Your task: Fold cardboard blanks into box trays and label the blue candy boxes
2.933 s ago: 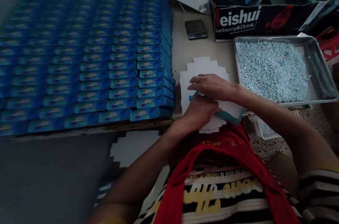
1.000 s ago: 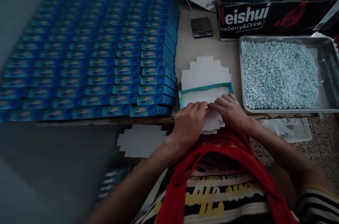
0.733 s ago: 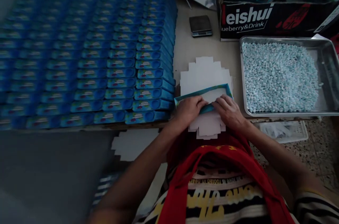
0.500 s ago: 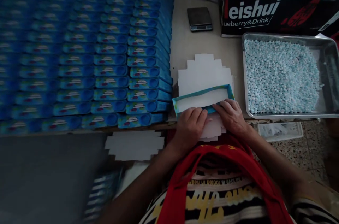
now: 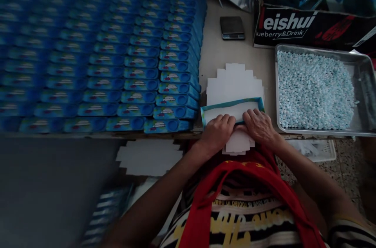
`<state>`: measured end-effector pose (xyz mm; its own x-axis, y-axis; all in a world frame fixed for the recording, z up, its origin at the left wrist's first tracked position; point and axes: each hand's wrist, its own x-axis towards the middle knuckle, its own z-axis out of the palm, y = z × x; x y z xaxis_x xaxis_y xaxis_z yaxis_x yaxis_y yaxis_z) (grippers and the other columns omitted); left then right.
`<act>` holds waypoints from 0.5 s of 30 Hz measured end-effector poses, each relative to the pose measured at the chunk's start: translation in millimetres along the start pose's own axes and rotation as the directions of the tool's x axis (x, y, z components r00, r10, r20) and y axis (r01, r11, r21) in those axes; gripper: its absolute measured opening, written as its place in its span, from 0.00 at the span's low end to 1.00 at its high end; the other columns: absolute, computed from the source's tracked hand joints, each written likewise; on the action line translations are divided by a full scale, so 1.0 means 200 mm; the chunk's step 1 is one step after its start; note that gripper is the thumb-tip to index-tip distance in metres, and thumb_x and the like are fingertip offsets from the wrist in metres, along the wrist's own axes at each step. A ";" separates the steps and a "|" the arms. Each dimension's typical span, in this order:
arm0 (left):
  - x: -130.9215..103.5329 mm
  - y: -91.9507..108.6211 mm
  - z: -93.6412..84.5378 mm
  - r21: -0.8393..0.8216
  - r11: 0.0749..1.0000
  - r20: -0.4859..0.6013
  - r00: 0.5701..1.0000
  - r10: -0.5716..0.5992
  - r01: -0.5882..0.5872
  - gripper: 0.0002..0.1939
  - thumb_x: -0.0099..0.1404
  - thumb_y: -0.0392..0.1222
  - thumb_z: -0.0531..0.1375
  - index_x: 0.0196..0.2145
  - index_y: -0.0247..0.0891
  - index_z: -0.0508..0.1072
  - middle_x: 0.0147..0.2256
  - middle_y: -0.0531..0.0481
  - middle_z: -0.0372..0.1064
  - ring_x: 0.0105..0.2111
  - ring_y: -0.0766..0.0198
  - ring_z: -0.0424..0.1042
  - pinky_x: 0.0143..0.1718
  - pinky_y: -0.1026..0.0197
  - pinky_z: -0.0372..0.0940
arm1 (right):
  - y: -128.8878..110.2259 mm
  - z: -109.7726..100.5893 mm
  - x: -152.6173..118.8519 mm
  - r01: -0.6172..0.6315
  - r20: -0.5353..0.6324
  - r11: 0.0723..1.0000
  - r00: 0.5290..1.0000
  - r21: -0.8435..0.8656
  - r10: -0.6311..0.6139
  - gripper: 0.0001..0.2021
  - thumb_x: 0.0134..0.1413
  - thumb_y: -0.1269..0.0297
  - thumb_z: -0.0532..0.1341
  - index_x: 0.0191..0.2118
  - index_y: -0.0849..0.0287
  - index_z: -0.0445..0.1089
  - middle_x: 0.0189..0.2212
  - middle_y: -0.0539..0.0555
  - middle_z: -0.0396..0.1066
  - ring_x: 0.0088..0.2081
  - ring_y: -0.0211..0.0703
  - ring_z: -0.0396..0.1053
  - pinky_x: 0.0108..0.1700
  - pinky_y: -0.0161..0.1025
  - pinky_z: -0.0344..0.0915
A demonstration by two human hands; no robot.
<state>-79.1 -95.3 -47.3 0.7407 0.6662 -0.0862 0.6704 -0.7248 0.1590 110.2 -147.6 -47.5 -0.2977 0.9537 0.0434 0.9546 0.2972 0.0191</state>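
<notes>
A shallow open cardboard box, blue outside and white inside, lies at the table's front edge. Curled over its near wall is my left hand, gripping it left of the middle. My right hand grips the same wall a little to the right, its fingertips over the rim. Both thumbs are mostly hidden. Beneath the box rests a stack of flat white card blanks with stepped edges, part of it jutting past the table edge toward me.
Rows of blue printed boxes fill the table's left side. To the right stands a metal tray of pale blue and white pellets. Behind it is a black carton holding more blue boxes. A small scale sits at the back.
My right hand's fingers have curled further over the near wall, and the two hands sit close together. The whole view has shifted slightly; the box stays over the card stack.
</notes>
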 end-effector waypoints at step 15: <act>-0.49 0.00 0.19 -0.911 0.255 -0.051 0.525 -0.850 0.325 0.15 0.72 0.53 0.61 0.46 0.39 0.71 0.42 0.43 0.76 0.42 0.55 0.79 0.48 0.50 0.74 | 0.49 -0.34 -0.02 -0.257 -0.475 0.960 0.835 0.109 0.278 0.24 0.74 0.48 0.54 0.27 0.56 0.67 0.27 0.55 0.68 0.33 0.45 0.63 0.39 0.45 0.53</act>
<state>-150.9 -167.6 -77.0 -0.1831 0.9744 -0.1302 0.3719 0.1913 0.9084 205.6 -125.5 21.3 0.0139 0.8564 0.5161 0.9938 0.0452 -0.1016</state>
